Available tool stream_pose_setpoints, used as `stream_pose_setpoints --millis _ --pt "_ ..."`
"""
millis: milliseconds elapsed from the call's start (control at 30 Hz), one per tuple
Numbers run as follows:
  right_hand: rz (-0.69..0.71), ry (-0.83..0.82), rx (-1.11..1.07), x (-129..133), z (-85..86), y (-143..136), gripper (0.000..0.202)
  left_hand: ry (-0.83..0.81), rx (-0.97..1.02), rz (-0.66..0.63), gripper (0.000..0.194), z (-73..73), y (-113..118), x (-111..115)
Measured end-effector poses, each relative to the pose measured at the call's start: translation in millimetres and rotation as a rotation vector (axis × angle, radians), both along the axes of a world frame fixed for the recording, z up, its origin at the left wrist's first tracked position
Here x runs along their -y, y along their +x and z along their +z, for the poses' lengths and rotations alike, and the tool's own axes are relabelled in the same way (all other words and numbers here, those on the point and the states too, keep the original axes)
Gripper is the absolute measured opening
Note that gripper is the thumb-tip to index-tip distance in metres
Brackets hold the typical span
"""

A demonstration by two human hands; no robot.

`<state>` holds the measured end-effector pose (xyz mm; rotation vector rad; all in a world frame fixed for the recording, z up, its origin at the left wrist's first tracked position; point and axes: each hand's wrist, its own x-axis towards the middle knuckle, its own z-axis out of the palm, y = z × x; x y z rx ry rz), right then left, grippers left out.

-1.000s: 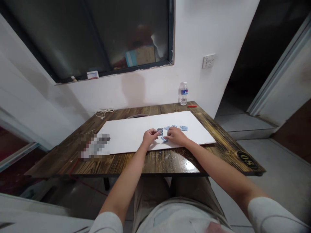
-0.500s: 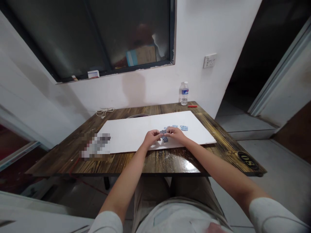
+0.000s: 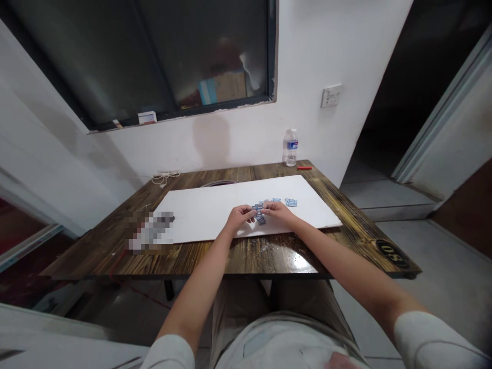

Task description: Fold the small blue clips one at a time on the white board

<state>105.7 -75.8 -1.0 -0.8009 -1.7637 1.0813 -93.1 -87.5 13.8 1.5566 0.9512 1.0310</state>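
Observation:
Over the white board (image 3: 207,210), my left hand (image 3: 239,217) and my right hand (image 3: 280,211) face each other, fingertips closed in a pinch. Between them is a small dark-blue and grey piece (image 3: 258,207), gripped from both sides; its kind is too small to make out. Several similar blue-edged pieces lie on the board just below the fingers (image 3: 262,220). More lie beyond my right hand, in a small group (image 3: 276,200) and a neat row (image 3: 291,202). My fingers partly hide the nearest pieces.
The board rests on a dark wooden table (image 3: 215,259). A water bottle (image 3: 291,148) and a red pen-like stick (image 3: 304,168) stand and lie at the back right. A white cable (image 3: 165,177) is coiled at the back left. A blurred-out object (image 3: 154,230) covers the board's left end.
Both hands stay almost in place. The small piece between my fingertips has tilted slightly, and the fingers have shifted a little around it.

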Motion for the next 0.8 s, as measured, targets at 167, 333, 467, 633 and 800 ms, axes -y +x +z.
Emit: stream_pose_setpoints --millis 167,333,467,633,800 --pt "0.025 -0.044 -0.046 -0.5 -1.2 -0.6 0.043 -0.008 0.013 0.008 0.040 -0.5 0.4 0.2" --pt "-0.042 -0.091 -0.033 -2.0 -3.3 -0.8 0.044 0.011 0.034 0.099 0.041 -0.9 0.5 -1.8" --pt "-0.077 -0.097 -0.014 -2.2 -4.8 -1.1 0.044 0.043 0.049 0.165 0.042 -0.6 0.0 -3.7" --pt "-0.087 -0.115 -0.027 0.2 -3.1 -2.0 0.044 0.047 0.034 0.151 0.045 0.7 0.8 -2.2" --pt "-0.049 -0.165 -0.105 3.0 -2.2 -3.0 0.043 0.020 0.023 0.055 0.046 1.4 1.1 0.3"
